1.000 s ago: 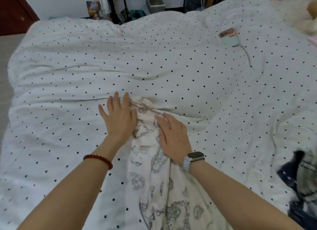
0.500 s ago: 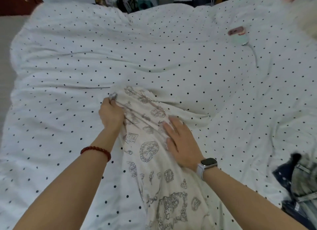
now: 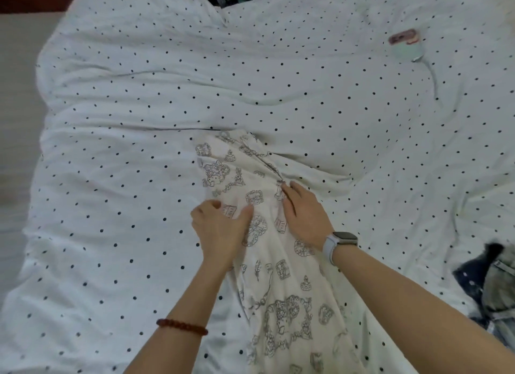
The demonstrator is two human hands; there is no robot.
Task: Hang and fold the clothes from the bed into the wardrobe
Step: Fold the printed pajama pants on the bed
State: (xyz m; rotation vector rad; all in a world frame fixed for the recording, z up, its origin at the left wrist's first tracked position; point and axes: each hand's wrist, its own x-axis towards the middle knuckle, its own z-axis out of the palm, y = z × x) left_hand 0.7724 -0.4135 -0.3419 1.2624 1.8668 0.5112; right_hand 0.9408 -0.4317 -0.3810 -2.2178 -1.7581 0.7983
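Hands [image 3: 262, 220] on garment [image 3: 278, 284]; L fingertips hidden.

Printed garment [image 3: 267, 234] on bed [image 3: 139, 123], mid-near; left hand [image 3: 220, 228], right hand [image 3: 303, 215] on it; device [image 3: 405, 43] far right; clothes pile [image 3: 496, 284] near right

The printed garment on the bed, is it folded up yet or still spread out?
Spread out: the garment lies as one long strip on the duvet, left hand and right hand flat on it.
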